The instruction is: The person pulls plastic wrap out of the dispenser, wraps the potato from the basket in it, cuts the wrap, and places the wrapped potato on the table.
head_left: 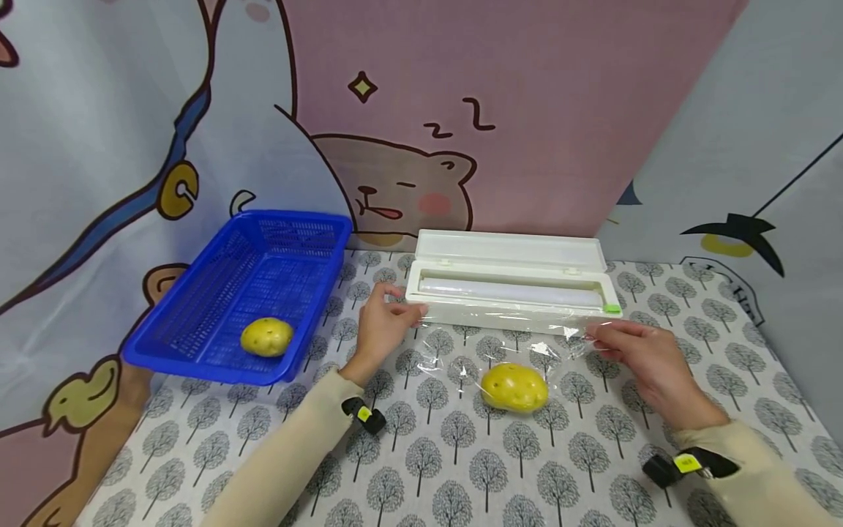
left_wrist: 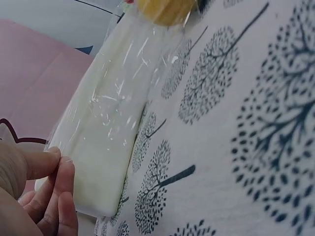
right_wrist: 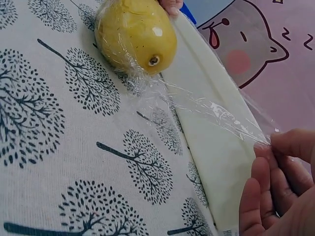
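Note:
A sheet of clear plastic wrap point(head_left: 454, 359) stretches between both hands, in front of a long white wrap dispenser box point(head_left: 514, 315) with its lid raised. My left hand point(head_left: 383, 322) pinches one corner of the wrap between thumb and fingers, near the box's left end. At the right end, my right hand point(head_left: 648, 366) pinches the other corner. A yellow potato point(head_left: 515, 388) lies on the cloth between the hands; in the right wrist view, wrinkled wrap clings around the potato point(right_wrist: 140, 34). Inside the box shows a white roll point(head_left: 510, 290).
A blue plastic basket point(head_left: 138, 355) stands at the left, holding another yellow potato point(head_left: 266, 337). Tree-patterned cloth point(head_left: 454, 468) covers the table. Behind hangs a curtain point(head_left: 540, 110) with cartoon animals, close to the back of the box and basket.

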A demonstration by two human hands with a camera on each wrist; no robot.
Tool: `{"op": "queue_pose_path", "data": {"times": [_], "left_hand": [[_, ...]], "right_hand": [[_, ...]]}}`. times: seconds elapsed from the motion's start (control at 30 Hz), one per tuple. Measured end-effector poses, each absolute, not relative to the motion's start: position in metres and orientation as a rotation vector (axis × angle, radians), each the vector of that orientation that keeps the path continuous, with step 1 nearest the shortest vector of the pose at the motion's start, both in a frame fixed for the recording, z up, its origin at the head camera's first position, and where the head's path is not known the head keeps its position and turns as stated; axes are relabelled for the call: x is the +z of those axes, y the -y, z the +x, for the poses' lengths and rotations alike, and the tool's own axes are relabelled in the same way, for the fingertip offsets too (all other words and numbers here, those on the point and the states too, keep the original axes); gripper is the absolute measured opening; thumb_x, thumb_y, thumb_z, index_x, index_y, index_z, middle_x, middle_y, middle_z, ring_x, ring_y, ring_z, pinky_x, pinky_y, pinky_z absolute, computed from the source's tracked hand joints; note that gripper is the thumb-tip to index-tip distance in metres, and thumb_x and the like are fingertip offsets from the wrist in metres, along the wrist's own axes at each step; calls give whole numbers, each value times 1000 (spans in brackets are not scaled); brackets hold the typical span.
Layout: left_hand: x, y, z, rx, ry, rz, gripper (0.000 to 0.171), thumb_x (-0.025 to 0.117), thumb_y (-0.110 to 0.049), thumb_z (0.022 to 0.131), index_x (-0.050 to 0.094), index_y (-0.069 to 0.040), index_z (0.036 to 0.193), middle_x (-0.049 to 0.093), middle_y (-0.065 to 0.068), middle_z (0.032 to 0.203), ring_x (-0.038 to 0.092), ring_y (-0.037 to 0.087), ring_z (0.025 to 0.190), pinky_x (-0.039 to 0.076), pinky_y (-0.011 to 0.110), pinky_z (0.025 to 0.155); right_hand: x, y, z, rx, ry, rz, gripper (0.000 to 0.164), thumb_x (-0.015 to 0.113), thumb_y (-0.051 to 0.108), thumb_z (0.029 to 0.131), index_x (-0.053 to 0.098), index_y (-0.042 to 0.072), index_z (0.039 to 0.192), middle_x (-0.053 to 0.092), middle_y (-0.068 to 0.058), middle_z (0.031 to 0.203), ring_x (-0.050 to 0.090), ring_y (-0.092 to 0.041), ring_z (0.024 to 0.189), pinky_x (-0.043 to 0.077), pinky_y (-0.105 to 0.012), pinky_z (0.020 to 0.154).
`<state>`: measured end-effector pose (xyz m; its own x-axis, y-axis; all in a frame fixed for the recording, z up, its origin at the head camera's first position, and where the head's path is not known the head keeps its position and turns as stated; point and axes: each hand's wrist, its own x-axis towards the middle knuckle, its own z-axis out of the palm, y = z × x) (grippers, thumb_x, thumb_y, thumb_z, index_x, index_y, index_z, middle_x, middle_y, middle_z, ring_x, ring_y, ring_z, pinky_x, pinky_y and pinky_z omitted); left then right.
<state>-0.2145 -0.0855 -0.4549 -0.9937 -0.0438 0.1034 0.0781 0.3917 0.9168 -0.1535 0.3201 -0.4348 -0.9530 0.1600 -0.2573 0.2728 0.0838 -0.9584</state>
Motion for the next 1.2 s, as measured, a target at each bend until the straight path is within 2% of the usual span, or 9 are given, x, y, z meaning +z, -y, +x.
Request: {"op": "queue_pose_path", "data": {"times": [0.13,0.2,0.3,0.43,0.6,0.7,0.9,1.07,1.2], "left_hand": [[-453,87,-209,-1701,2494,-56,35,88,-17,95,61,-6,113,81,1,83,61,15,62,38,25,52],[-453,89,-207,-1720,2478,-72,30,88,-15,94,62,-8,107,81,2,82,59,15,61,36,24,51],[-452,90,-204,-1746,2465,-102,27,90,-13,94,65,-8,103,81,2,83,66,23,65,38,23,51],[-450,93,-200,-1767,2458,-140,25,90,-11,93,68,-7,104,81,2,86,76,33,77,45,23,55],[-447,97,-197,-1733,2488,-182,23,88,-12,95,77,-8,115,82,1,89,77,26,80,51,26,63],[-445,99,-196,-1697,2507,-218,24,88,-12,95,81,-9,118,83,0,92,76,22,79,54,27,64],[-441,102,-191,-1648,2488,-321,11,87,-7,95,86,-7,105,83,5,96,73,18,80,59,26,70],[-437,104,-189,-1646,2485,-435,5,85,-5,96,85,-5,101,82,5,97,73,18,82,62,29,75],[-434,108,-185,-1649,2527,-499,5,83,-5,98,84,-8,102,81,2,96,72,18,85,62,32,80]], "right_hand": [[-431,-323,-147,-2074,-2243,349,9,83,10,101,86,16,107,80,13,101,74,-8,94,61,-21,83],[-429,-325,-144,-2094,-2238,293,11,82,9,101,86,12,111,80,13,104,73,-9,96,59,-20,85],[-426,-327,-140,-2078,-2261,246,12,83,13,102,84,12,113,78,13,107,70,-9,98,55,-19,88],[-423,-329,-137,-2048,-2282,210,13,82,15,102,83,11,114,78,12,109,69,-9,100,52,-19,90],[-423,-330,-132,-2085,-2271,125,11,81,9,102,81,7,113,79,10,111,69,-7,105,53,-15,91],[-423,-330,-129,-2077,-2318,62,10,80,5,102,80,4,111,80,7,111,70,-7,105,53,-13,91],[-420,-329,-124,-1926,-2489,2,8,79,4,102,78,-2,108,80,4,109,71,-7,103,54,-14,90],[-417,-329,-119,-1826,-2569,-53,17,80,4,101,76,-2,116,79,6,111,72,-8,102,57,-16,88],[-416,-330,-115,-1753,-2638,-187,21,78,-1,101,75,-3,121,78,6,116,72,-7,103,59,-18,87]]}}
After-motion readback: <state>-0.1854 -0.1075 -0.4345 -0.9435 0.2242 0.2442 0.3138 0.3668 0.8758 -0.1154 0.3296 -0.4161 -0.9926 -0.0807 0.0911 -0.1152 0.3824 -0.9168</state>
